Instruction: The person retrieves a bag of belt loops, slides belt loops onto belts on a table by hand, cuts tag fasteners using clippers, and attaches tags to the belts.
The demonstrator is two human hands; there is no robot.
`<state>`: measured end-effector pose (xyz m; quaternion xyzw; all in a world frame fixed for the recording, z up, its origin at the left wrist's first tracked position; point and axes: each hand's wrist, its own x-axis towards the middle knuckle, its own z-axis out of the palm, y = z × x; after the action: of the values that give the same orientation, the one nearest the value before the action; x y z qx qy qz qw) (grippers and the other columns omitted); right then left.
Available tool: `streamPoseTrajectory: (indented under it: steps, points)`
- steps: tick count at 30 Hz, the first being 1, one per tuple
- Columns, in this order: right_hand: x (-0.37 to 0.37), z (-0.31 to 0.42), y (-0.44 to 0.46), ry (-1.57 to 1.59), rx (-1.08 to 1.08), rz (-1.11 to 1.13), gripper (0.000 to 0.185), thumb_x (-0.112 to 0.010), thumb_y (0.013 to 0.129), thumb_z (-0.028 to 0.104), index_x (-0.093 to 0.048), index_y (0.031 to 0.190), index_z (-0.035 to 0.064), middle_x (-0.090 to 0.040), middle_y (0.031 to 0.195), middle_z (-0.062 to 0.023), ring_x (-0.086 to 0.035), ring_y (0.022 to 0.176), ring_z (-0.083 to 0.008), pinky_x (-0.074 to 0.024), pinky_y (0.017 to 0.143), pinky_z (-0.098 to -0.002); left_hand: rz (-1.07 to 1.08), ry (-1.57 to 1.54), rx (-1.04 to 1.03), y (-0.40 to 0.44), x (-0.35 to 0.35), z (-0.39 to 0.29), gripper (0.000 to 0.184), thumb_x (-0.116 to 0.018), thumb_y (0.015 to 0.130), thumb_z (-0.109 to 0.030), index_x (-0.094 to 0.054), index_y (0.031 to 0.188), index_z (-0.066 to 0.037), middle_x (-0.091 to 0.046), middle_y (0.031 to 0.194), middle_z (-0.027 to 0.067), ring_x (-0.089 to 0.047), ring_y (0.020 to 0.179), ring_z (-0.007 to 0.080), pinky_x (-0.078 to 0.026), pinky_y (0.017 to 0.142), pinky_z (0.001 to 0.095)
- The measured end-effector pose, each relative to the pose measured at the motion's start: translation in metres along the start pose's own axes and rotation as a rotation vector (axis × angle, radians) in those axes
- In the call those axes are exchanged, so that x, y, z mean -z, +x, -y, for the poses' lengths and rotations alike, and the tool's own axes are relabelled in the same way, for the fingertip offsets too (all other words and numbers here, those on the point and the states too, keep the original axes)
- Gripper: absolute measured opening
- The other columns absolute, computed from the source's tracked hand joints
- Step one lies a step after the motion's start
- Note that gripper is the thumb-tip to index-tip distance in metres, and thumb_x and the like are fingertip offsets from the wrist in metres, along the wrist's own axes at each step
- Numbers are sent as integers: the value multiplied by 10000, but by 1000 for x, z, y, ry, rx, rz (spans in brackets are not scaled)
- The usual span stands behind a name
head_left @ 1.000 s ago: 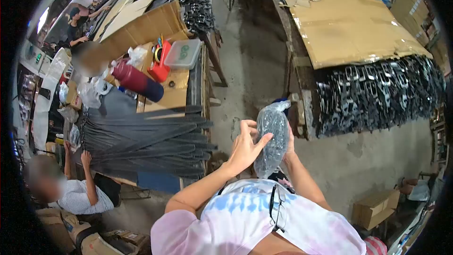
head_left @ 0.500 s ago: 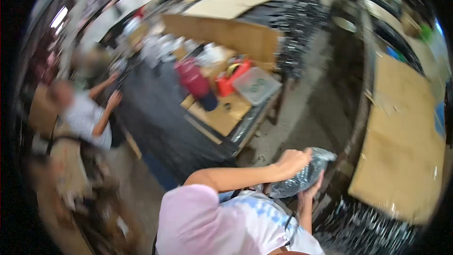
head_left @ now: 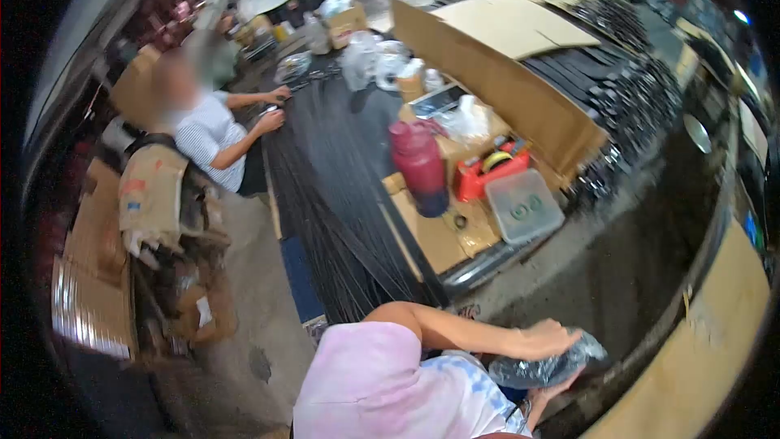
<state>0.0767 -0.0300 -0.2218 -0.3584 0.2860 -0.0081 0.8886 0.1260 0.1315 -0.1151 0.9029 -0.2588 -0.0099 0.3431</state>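
A crumpled, shiny dark plastic bag (head_left: 540, 367) is held in front of my body at the lower right; its contents cannot be made out. My left hand (head_left: 546, 340) reaches across from the left and lies on the bag's upper side, fingers closed on it. Beneath the far end, my right hand (head_left: 559, 389) supports the bag, its fingers partly hidden by the plastic. Beyond my left arm is the worktable, with long black strips (head_left: 333, 219) lying along it.
A maroon flask (head_left: 417, 164), a red tape dispenser (head_left: 490, 172) and a clear plastic tub (head_left: 524, 207) stand at the table's near corner. A cardboard sheet (head_left: 691, 358) lies to my right. A co-worker (head_left: 215, 134) in a striped shirt works at the table's left side.
My view has turned left, so the table and co-worker appear farther right. The bag and both hands sit lower and farther right in view. Both hands still hold the bag.
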Motion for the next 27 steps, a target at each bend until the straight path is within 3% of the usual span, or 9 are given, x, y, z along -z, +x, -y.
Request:
streamPoseTrajectory:
  steps: [6, 16, 19, 23, 27]
  points:
    - [-38, -7, 48, -56, -174, 128, 596, -329, 940, 463, -315, 1424, 115, -369, 1418, -116, -426, 1239, -311, -317, 1056, -452, -142, -162, 87, -4, 5, 34, 225, -551, 798, -121, -471, 895, 66, -557, 555, 201, -589, 550, 392, -441, 464, 461]
    - [-98, -25, 70, -516, -16, 379, 652, -347, 920, 544, -376, 1385, 87, -436, 1371, -101, -450, 1224, -259, -344, 1040, -424, -351, -173, 301, -26, 45, 79, 303, -604, 829, -173, -454, 950, 61, -556, 559, 201, -598, 576, 388, -455, 480, 463]
    - [-121, -25, 84, -368, -405, 375, 734, -388, 870, 604, -397, 1369, 65, -433, 1374, -116, -454, 1222, -270, -366, 1025, -440, -348, -141, 343, -30, 52, 88, 311, -580, 844, -178, -461, 996, 66, -570, 577, 205, -604, 581, 381, -464, 492, 458]
    - [-130, -30, 107, -462, -435, 378, 732, -395, 851, 594, -408, 1357, 65, -448, 1356, -136, -483, 1190, -284, -401, 997, -442, -426, -105, 369, -30, 37, 106, 356, -539, 868, -193, -463, 1087, 78, -591, 616, 204, -606, 586, 378, -465, 520, 468]
    - [-100, -19, 185, -477, -680, 381, 790, -536, 782, 606, -365, 1368, 104, -390, 1365, -99, -363, 1250, -256, -297, 1058, -383, -521, -102, 356, -28, 36, 112, 358, -523, 877, -185, -458, 1101, 86, -595, 629, 204, -598, 580, 386, -458, 531, 473]
